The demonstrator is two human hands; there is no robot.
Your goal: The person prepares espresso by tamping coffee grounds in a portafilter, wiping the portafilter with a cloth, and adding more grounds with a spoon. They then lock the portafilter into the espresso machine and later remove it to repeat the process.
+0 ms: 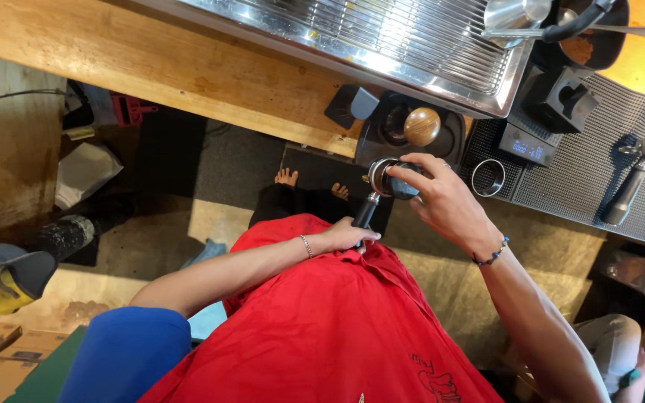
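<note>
My left hand [346,236] grips the black handle of a portafilter [379,183], held in the air in front of my red apron. My right hand [442,198] rests over the portafilter's metal basket, fingers curled around a dark round tool pressed on top of it. A wooden-knobbed tamper [421,126] stands on a black tamping mat [382,134] at the wooden counter's edge, just beyond my hands.
A metal dosing ring [488,177] and a small scale [525,145] lie on the grey mat to the right, with a second portafilter [640,168] further right. The espresso machine's steel drip tray [382,37] runs along the top. Boxes and a person's leg sit low.
</note>
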